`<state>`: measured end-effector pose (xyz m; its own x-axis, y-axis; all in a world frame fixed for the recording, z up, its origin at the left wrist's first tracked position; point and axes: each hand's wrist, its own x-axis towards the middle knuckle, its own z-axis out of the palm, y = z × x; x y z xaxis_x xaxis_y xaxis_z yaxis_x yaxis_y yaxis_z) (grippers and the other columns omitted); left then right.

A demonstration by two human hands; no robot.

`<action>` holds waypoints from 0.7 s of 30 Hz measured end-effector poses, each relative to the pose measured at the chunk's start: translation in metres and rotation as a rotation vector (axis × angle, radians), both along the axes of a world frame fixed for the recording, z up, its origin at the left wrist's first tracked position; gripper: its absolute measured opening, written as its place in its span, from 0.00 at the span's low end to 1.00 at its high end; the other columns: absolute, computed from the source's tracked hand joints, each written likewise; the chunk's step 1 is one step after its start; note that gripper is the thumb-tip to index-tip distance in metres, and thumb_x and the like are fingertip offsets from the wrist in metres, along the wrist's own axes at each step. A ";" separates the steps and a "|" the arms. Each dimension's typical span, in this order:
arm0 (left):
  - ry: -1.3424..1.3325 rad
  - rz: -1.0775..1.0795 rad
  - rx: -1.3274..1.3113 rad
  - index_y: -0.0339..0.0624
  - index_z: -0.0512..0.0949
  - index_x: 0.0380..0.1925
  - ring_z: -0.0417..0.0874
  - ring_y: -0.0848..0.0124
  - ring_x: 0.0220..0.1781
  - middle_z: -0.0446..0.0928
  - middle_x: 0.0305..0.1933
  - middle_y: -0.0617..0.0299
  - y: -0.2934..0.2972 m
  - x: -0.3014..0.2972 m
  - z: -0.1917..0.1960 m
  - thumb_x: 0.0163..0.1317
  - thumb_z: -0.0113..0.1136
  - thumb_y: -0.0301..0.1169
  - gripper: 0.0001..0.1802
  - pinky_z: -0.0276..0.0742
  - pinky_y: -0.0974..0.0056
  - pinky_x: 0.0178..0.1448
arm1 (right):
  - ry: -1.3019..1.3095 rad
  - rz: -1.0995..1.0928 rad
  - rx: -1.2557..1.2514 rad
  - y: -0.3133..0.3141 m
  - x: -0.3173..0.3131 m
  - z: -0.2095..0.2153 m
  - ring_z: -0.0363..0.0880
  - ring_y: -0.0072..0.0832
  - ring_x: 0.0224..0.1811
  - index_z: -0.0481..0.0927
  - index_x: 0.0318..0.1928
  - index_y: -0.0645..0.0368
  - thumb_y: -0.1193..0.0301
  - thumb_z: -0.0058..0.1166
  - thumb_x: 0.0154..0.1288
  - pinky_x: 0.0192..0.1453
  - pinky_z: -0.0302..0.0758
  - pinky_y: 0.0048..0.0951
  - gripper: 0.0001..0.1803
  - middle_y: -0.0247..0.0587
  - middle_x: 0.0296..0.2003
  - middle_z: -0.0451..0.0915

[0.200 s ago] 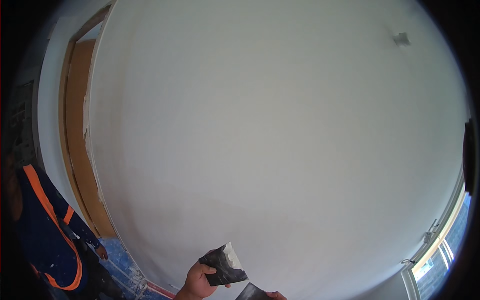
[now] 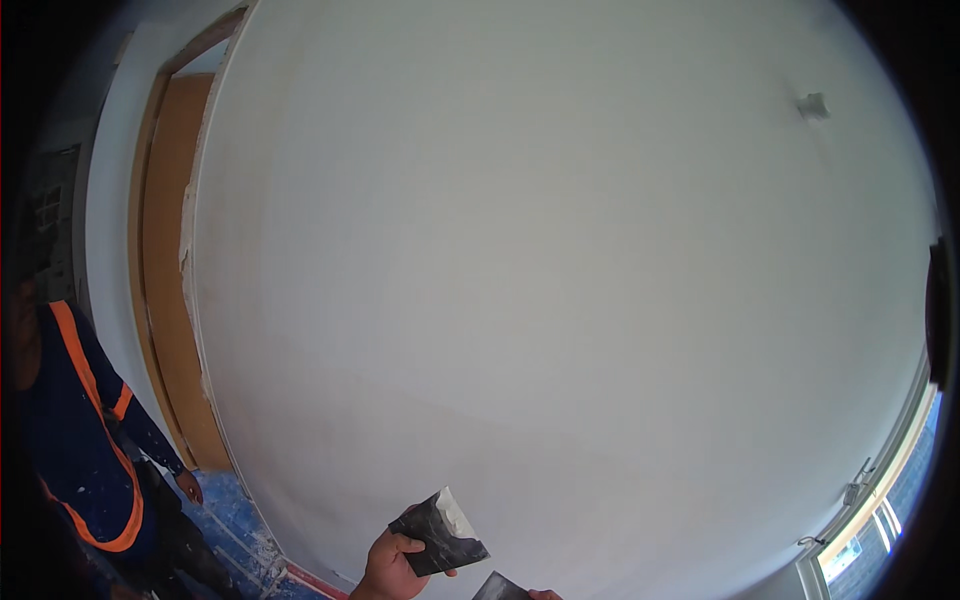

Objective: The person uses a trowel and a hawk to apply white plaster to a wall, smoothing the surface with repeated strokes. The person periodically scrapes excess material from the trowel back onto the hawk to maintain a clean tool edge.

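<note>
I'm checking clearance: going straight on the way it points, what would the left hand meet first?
Probably the pale wall, with the dark flat blade in the left hand reaching it first; how far off the wall is, this one view leaves unclear.

At the bottom centre, the left hand [image 2: 392,566] grips a dark flat blade [image 2: 430,535] with white paste along its upper right edge. Just right of it, cut off by the lower edge, the right hand [image 2: 544,595] holds a second dark blade [image 2: 498,588]. A pale wall [image 2: 540,280] fills the middle. A co-worker [image 2: 85,450] in navy and orange stands lower left, beside a brown door [image 2: 178,270]; a window [image 2: 880,530] shows lower right.
</note>
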<state>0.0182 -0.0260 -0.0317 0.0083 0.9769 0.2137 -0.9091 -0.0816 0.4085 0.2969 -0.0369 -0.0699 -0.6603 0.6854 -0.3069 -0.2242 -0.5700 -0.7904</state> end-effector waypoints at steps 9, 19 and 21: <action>0.000 0.190 -0.051 0.33 0.75 0.61 0.87 0.44 0.52 0.84 0.53 0.45 0.051 0.044 -0.083 0.52 0.50 0.25 0.32 0.88 0.39 0.40 | 0.118 -0.079 -0.345 0.095 0.041 -0.066 0.82 0.49 0.53 0.76 0.62 0.57 0.53 0.57 0.74 0.61 0.79 0.54 0.26 0.50 0.52 0.83; 0.020 0.343 -0.057 0.32 0.75 0.61 0.88 0.52 0.46 0.84 0.47 0.50 0.138 0.069 -0.128 0.52 0.61 0.25 0.31 0.91 0.50 0.39 | -0.038 0.013 -0.329 0.226 0.051 -0.136 0.80 0.47 0.57 0.77 0.61 0.58 0.51 0.55 0.76 0.67 0.75 0.51 0.26 0.52 0.51 0.83; 0.004 0.363 -0.062 0.32 0.76 0.59 0.88 0.51 0.46 0.84 0.47 0.50 0.151 0.072 -0.137 0.52 0.61 0.25 0.30 0.90 0.49 0.40 | -0.058 0.034 -0.320 0.233 0.054 -0.133 0.80 0.47 0.56 0.78 0.59 0.58 0.51 0.55 0.76 0.67 0.74 0.51 0.26 0.52 0.51 0.83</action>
<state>0.0907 0.1246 -0.1684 -0.3402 0.9276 0.1543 -0.8238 -0.3731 0.4267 0.3509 0.1965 -0.2033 -0.6565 0.5256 -0.5410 -0.1608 -0.7983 -0.5804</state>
